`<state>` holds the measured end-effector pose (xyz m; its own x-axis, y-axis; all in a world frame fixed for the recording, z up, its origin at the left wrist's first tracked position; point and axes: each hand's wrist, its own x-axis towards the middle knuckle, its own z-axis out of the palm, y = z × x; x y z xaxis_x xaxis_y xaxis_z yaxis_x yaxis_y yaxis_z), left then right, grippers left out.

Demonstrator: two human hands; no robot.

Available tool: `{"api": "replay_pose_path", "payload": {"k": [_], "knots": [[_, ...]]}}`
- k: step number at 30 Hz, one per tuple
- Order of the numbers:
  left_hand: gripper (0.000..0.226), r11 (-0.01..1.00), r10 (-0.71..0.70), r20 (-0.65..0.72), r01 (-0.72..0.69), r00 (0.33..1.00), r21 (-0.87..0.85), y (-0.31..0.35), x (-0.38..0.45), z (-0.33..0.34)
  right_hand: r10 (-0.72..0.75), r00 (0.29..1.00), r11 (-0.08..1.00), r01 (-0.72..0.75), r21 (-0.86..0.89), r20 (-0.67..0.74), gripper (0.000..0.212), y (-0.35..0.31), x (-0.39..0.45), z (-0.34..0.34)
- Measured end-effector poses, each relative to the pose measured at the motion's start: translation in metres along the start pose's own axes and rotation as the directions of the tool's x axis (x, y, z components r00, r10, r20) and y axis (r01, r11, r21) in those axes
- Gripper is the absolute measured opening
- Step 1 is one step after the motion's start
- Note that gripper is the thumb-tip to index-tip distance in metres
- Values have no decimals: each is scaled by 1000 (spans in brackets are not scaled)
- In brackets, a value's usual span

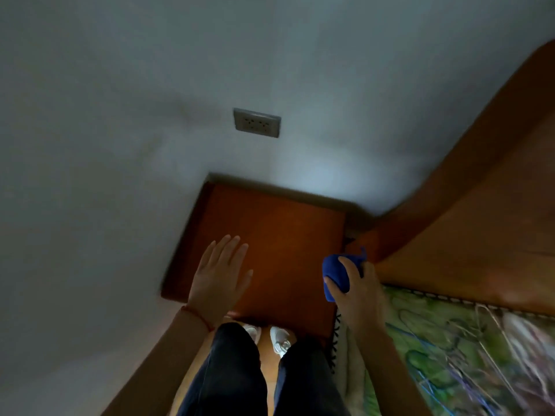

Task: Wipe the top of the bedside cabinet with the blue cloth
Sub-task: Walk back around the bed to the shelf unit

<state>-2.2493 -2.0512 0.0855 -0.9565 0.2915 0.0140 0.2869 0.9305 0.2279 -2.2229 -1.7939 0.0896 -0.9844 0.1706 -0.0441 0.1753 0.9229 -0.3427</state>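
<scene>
The bedside cabinet (279, 235) has a bare reddish-brown wooden top and stands against the wall below me. My left hand (217, 276) is spread flat with straight fingers over the top's near-left part; whether it touches the wood I cannot tell. My right hand (359, 291) grips the bunched blue cloth (338, 273) at the cabinet's right edge, beside the bed. The cloth is balled up, with a small loop sticking out at its top.
A wooden headboard (480, 190) and a bed with a green patterned cover (450, 355) lie to the right. A wall socket (256, 122) sits on the pale wall above the cabinet. My legs and white shoes (279, 340) stand right before the cabinet front.
</scene>
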Motion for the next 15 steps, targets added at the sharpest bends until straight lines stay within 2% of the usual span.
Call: {"api": "replay_pose_path", "payload": {"k": [6,11,15], "knots": [[69,963,268,81,-269,960,1,5,30,-8,218,963,976,-217,24,-158,50,14,-49,-15],[71,904,424,123,-427,897,-7,37,34,-14,383,895,923,-381,52,-229,49,30,-103,-35],[64,836,548,125,-547,827,-43,83,21,-13,517,808,852,-516,86,-282,48,53,-155,-51]]}}
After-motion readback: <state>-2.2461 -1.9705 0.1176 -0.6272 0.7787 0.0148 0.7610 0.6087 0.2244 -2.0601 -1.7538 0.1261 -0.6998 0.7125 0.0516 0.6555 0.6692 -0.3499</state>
